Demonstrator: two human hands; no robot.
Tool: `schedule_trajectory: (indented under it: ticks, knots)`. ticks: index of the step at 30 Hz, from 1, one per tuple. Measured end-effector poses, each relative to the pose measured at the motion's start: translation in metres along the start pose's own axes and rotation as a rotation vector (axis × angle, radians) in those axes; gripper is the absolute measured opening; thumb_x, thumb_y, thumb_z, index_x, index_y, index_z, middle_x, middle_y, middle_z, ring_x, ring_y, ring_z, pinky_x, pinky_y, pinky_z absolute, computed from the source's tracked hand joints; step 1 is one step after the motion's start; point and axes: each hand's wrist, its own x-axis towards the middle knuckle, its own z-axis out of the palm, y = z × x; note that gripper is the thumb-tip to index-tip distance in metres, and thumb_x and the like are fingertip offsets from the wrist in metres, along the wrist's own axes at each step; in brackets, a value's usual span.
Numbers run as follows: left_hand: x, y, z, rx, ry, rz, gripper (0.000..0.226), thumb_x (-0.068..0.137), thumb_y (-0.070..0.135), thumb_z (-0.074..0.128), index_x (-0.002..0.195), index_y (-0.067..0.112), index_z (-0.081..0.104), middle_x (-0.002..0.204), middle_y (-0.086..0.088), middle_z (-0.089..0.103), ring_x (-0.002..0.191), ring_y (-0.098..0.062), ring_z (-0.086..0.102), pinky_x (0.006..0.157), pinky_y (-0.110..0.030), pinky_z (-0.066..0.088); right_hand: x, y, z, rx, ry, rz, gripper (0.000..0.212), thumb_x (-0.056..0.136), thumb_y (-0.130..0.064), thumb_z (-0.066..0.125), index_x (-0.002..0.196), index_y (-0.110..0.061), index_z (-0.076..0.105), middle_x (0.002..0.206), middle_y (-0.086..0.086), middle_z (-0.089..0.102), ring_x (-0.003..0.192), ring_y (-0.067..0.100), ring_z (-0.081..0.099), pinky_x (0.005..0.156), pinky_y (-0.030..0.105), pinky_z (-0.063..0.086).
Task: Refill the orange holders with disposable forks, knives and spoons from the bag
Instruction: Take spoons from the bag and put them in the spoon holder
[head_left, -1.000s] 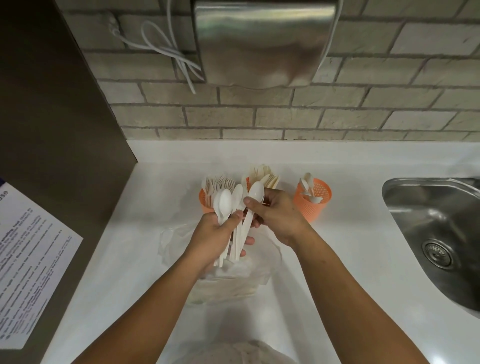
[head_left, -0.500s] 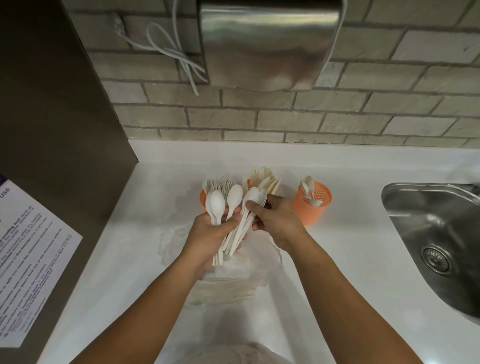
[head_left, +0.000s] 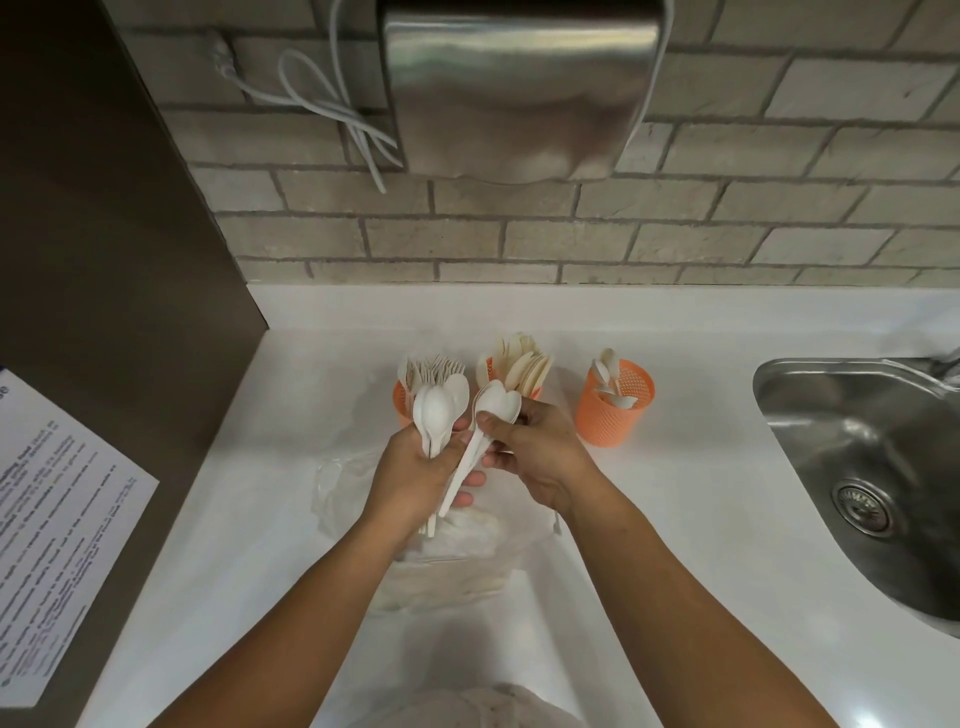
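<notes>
My left hand (head_left: 415, 473) grips a bunch of white plastic spoons (head_left: 435, 413), bowls up, above the clear plastic bag (head_left: 452, 551) lying on the white counter. My right hand (head_left: 540, 457) pinches a couple of spoons (head_left: 496, 402) near their bowls; their handles slant down into my left hand. Behind the hands stand three orange mesh holders: the left holder (head_left: 401, 402) is full of forks, the middle holder (head_left: 485, 366) is packed with cutlery, and the right holder (head_left: 615, 410) has only a few spoons in it.
A steel sink (head_left: 878, 467) is set into the counter (head_left: 675, 519) on the right. A steel dispenser (head_left: 519, 88) and a white cable (head_left: 332, 109) hang on the brick wall. A brown panel with a printed notice (head_left: 57, 519) closes the left side.
The spoons in my right hand have swung apart from the left hand's bunch, their bowls moving right. Both hands stay over the bag.
</notes>
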Motion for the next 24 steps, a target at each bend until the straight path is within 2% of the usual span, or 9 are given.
schedule_trajectory:
  ticks: [3, 6, 9, 11, 12, 16, 19, 24]
  knots:
    - [-0.001, 0.003, 0.000, -0.015, -0.035, -0.014, 0.031, 0.101, 0.042, 0.066, 0.116, 0.016, 0.075, 0.099, -0.009, 0.082, 0.087, -0.027, 0.081, 0.067, -0.041, 0.066, 0.002, -0.001, -0.001, 0.066, 0.059, 0.049, 0.010, 0.097, -0.005, 0.068, 0.105, 0.000, 0.070, 0.082, 0.011, 0.072, 0.061, 0.015, 0.066, 0.056, 0.026, 0.056]
    - [-0.002, 0.002, -0.003, 0.023, -0.074, -0.016, 0.026, 0.100, 0.037, 0.069, 0.120, 0.020, 0.073, 0.103, -0.006, 0.081, 0.085, -0.027, 0.081, 0.061, -0.038, 0.064, 0.003, -0.004, -0.003, 0.039, 0.086, 0.026, 0.014, 0.099, -0.008, 0.067, 0.109, 0.001, 0.070, 0.089, 0.016, 0.073, 0.065, 0.018, 0.067, 0.057, 0.027, 0.056]
    - [0.001, -0.002, -0.004, 0.133, -0.011, 0.026, 0.019, 0.099, 0.038, 0.072, 0.110, 0.024, 0.075, 0.082, -0.008, 0.080, 0.070, -0.033, 0.076, 0.052, -0.032, 0.053, 0.002, -0.007, -0.003, 0.002, 0.058, -0.006, 0.019, 0.101, -0.014, 0.065, 0.111, 0.001, 0.068, 0.089, 0.017, 0.072, 0.067, 0.021, 0.066, 0.058, 0.029, 0.056]
    - [0.001, -0.002, -0.003, 0.116, 0.025, 0.047, 0.015, 0.096, 0.037, 0.075, 0.104, 0.024, 0.077, 0.066, -0.010, 0.074, 0.058, -0.027, 0.067, 0.049, -0.029, 0.045, -0.001, -0.009, 0.000, 0.010, 0.024, -0.003, 0.016, 0.101, -0.016, 0.065, 0.108, -0.002, 0.068, 0.087, 0.015, 0.074, 0.065, 0.020, 0.066, 0.056, 0.030, 0.055]
    - [0.001, -0.002, -0.003, 0.096, 0.027, 0.053, 0.014, 0.095, 0.036, 0.077, 0.103, 0.024, 0.078, 0.064, -0.010, 0.072, 0.057, -0.023, 0.067, 0.048, -0.028, 0.044, -0.002, -0.009, 0.000, 0.013, 0.027, -0.001, 0.014, 0.101, -0.016, 0.066, 0.107, -0.003, 0.069, 0.086, 0.014, 0.075, 0.064, 0.019, 0.066, 0.055, 0.030, 0.055]
    - [-0.003, 0.004, -0.001, 0.034, 0.000, 0.036, 0.020, 0.098, 0.039, 0.072, 0.109, 0.024, 0.077, 0.085, -0.003, 0.081, 0.072, -0.023, 0.079, 0.047, -0.027, 0.050, -0.003, -0.014, -0.003, 0.018, 0.100, -0.001, 0.016, 0.098, -0.014, 0.070, 0.108, -0.002, 0.070, 0.080, 0.011, 0.073, 0.062, 0.019, 0.068, 0.055, 0.031, 0.056]
    - [-0.002, 0.004, -0.001, -0.016, -0.003, -0.014, 0.029, 0.101, 0.046, 0.064, 0.112, 0.022, 0.075, 0.095, -0.003, 0.082, 0.085, -0.024, 0.081, 0.049, -0.028, 0.054, -0.004, -0.023, -0.008, 0.023, 0.111, -0.036, 0.013, 0.098, -0.014, 0.069, 0.106, -0.003, 0.070, 0.085, 0.014, 0.074, 0.068, 0.021, 0.073, 0.058, 0.034, 0.061]
    - [-0.001, 0.003, -0.004, -0.042, 0.014, -0.046, 0.033, 0.101, 0.045, 0.064, 0.116, 0.018, 0.074, 0.105, 0.003, 0.082, 0.088, -0.022, 0.081, 0.052, -0.031, 0.057, -0.002, -0.049, -0.024, -0.080, 0.238, -0.243, 0.008, 0.098, -0.014, 0.069, 0.100, -0.006, 0.070, 0.087, 0.012, 0.077, 0.075, 0.025, 0.077, 0.060, 0.039, 0.064]
